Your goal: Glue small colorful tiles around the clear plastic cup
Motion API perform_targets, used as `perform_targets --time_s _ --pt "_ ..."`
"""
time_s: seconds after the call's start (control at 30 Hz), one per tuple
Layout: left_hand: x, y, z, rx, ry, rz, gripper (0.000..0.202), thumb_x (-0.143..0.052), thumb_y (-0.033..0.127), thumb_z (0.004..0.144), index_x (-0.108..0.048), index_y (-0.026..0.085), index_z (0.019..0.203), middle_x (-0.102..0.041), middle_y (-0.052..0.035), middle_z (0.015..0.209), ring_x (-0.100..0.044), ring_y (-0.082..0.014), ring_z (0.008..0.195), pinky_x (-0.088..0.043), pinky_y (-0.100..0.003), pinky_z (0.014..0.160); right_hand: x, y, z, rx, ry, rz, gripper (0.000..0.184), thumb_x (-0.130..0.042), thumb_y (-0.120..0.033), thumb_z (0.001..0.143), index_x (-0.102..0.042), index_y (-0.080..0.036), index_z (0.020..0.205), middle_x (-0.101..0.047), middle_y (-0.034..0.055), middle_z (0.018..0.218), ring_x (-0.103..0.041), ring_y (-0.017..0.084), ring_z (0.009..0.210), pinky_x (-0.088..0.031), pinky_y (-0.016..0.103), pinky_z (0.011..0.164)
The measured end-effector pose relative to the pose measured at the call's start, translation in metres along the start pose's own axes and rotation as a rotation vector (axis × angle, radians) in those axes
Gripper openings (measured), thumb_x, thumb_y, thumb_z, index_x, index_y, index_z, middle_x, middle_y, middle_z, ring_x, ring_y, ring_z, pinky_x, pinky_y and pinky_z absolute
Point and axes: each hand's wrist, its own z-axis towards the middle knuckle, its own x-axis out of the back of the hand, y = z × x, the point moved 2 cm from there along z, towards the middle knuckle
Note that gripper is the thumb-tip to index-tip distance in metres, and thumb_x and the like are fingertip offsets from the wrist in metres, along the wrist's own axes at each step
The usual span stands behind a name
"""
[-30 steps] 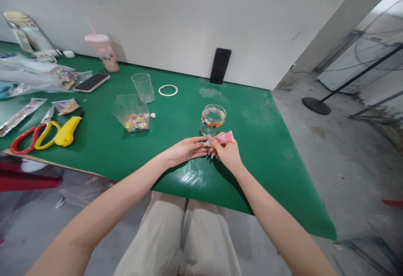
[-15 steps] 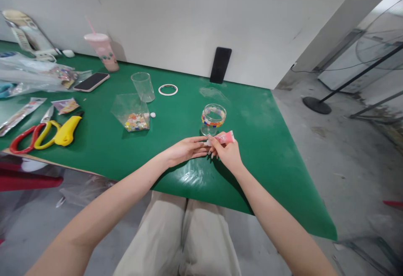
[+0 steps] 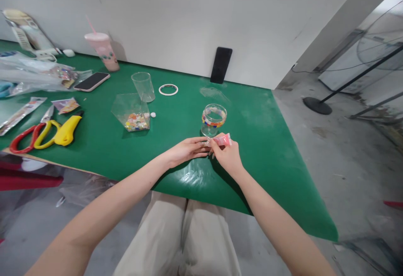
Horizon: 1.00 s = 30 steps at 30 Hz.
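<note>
My right hand (image 3: 227,155) grips a small pink tube (image 3: 223,140) with its nozzle end pointing left. My left hand (image 3: 186,149) lies just above the green table (image 3: 267,150), fingers stretched toward that nozzle, their tips pinched at it; what they hold is too small to make out. Just behind both hands stands a clear glass cup (image 3: 213,119) with a band of coloured pieces round its rim.
Further left are a clear bag of coloured pieces (image 3: 134,115), an empty clear cup (image 3: 143,86), a white ring (image 3: 168,89), scissors and a yellow cutter (image 3: 44,134), a phone (image 3: 91,81), a pink tumbler (image 3: 103,51). A black phone (image 3: 221,64) leans on the wall.
The pink tube has tilted slightly and moved a little left in my right hand. Both hands stay in the same place.
</note>
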Motion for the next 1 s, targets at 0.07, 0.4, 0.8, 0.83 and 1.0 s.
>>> perform_targets --time_s 0.07,0.4,0.8,0.83,1.0 --pt "0.0007 -0.0008 0.0004 -0.007 -0.013 0.01 0.029 -0.063 0.019 0.083 -0.063 0.014 0.111 -0.069 -0.013 0.109 -0.065 -0.0173 0.098 -0.038 -0.036 0.102 -0.0002 -0.0003 -0.0002 0.013 0.008 -0.013 0.021 -0.055 -0.038 0.082 -0.054 -0.021 0.071 -0.061 0.0016 0.058 -0.062 0.019 0.056 -0.047 0.027 0.054" --pt "0.0021 -0.0012 0.0005 0.0 -0.012 0.032 0.03 -0.061 0.019 0.084 -0.062 0.014 0.114 -0.068 -0.0132 0.111 -0.064 -0.0177 0.1 -0.038 -0.036 0.102 0.001 -0.0028 0.0002 0.045 0.025 -0.059 0.019 -0.055 -0.036 0.082 -0.054 -0.021 0.07 -0.064 0.0028 0.061 -0.063 0.019 0.058 -0.048 0.028 0.057" --pt "0.0006 0.0 -0.0007 -0.009 -0.019 0.029 0.034 -0.062 0.02 0.083 -0.06 0.012 0.116 -0.067 -0.0159 0.113 -0.064 -0.0214 0.104 -0.036 -0.039 0.104 0.0032 -0.0058 0.0021 0.065 0.046 -0.088 0.02 -0.053 -0.036 0.081 -0.055 -0.02 0.069 -0.066 0.0043 0.066 -0.064 0.019 0.062 -0.047 0.027 0.059" --pt "0.0006 0.0001 -0.0007 -0.009 -0.017 0.028 0.035 -0.062 0.02 0.083 -0.06 0.012 0.117 -0.067 -0.0163 0.113 -0.064 -0.0218 0.105 -0.036 -0.04 0.104 0.0034 -0.0053 0.0022 0.064 0.05 -0.091 0.02 -0.053 -0.036 0.081 -0.055 -0.02 0.069 -0.066 0.0043 0.066 -0.064 0.019 0.061 -0.047 0.028 0.059" --pt "-0.0004 0.0019 -0.0014 0.004 0.012 0.015 0.038 -0.061 0.018 0.084 -0.057 0.01 0.121 -0.065 -0.0177 0.116 -0.063 -0.0225 0.106 -0.037 -0.039 0.104 0.0048 -0.0026 0.0017 0.025 0.063 -0.054 0.021 -0.055 -0.038 0.081 -0.054 -0.021 0.068 -0.062 0.0019 0.059 -0.061 0.018 0.055 -0.046 0.028 0.055"
